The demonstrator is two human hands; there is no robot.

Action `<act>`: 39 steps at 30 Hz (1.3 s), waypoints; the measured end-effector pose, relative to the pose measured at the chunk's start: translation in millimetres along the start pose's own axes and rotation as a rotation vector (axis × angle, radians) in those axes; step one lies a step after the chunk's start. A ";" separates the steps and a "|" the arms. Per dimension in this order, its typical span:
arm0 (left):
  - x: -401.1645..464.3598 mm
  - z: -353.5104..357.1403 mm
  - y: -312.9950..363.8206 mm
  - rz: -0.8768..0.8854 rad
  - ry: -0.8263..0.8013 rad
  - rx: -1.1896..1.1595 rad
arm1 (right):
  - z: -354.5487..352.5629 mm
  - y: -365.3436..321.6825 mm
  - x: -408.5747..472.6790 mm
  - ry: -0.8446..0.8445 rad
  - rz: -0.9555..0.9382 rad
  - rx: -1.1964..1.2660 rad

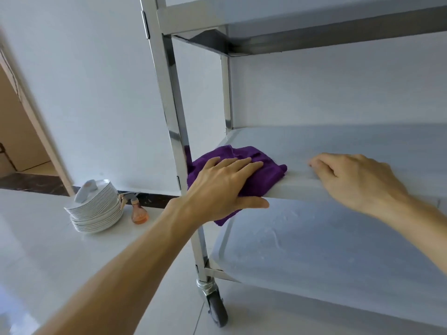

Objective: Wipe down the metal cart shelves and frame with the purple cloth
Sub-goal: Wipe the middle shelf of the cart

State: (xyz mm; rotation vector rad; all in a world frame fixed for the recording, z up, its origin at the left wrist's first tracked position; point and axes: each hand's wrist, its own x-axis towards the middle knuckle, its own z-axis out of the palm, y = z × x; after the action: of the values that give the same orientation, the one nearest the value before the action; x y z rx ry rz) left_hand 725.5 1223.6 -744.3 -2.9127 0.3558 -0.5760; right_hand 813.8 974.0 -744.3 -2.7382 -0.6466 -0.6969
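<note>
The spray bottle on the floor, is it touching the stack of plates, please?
Cannot tell. In the head view the spray bottle stands right beside the stack of plates, its nozzle overlapping their edge.

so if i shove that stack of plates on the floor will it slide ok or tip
The plates would probably slide easily, since the floor looks smooth and glossy. The stack is tall and leans a little, so a push near the top could well shear it apart. They look like ceramic, so likely heavy and breakable. The object resting on top may slip off.
</note>
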 end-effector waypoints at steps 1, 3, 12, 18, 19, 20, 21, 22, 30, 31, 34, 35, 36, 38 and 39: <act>-2.4 0.0 2.5 0.007 0.011 0.000 | -0.3 0.2 0.0 0.002 -0.001 -0.009; -11.6 -0.4 5.6 0.038 0.046 -0.019 | -1.7 1.1 -1.7 -0.003 -0.011 -0.021; -33.2 -11.1 8.6 0.165 0.327 -0.192 | -11.0 -8.1 -8.7 -0.043 0.002 0.011; -23.4 -26.3 13.4 -0.053 0.379 -0.377 | -12.2 -8.5 -9.2 -0.045 0.002 -0.002; -24.2 -29.4 12.1 -0.099 0.391 -0.429 | -11.6 -7.2 -9.4 -0.039 -0.003 -0.004; -27.3 -33.3 9.3 -0.138 0.404 -0.482 | -10.8 -6.0 -9.5 -0.035 -0.008 -0.002; -32.2 -37.3 5.3 -0.170 0.415 -0.532 | -9.7 -5.4 -9.5 -0.032 -0.011 0.004; -38.7 -40.8 0.3 -0.195 0.421 -0.581 | -8.6 -5.1 -9.3 -0.029 -0.012 0.009; -112.3 -46.8 -43.3 -0.541 0.339 -0.656 | -7.0 -7.5 -6.5 -0.013 -0.020 0.006; -119.6 -43.0 -49.6 -0.607 0.324 -0.591 | -7.5 -8.3 -6.5 -0.014 -0.017 0.004; -129.7 -28.8 -63.5 -0.822 0.387 -0.531 | -8.5 -9.3 -6.5 -0.016 -0.001 0.003; -128.4 -24.4 -65.7 -0.874 0.425 -0.537 | -7.9 -9.4 -6.5 -0.015 0.003 0.000; -124.7 -20.3 -65.3 -0.909 0.465 -0.550 | -7.4 -8.7 -6.5 -0.013 0.005 -0.002; -112.3 -11.7 -58.1 -0.926 0.530 -0.592 | -5.8 -7.9 -6.1 -0.007 0.005 -0.009; -104.3 -6.5 -50.6 -0.908 0.547 -0.633 | -5.3 -7.3 -5.9 -0.005 0.005 -0.015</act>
State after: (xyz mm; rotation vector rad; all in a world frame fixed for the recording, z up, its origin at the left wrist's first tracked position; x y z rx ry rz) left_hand 639.5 1298.6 -765.7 -3.3231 -0.9800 -1.6407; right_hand 803.6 976.5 -741.8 -2.7553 -0.6372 -0.6971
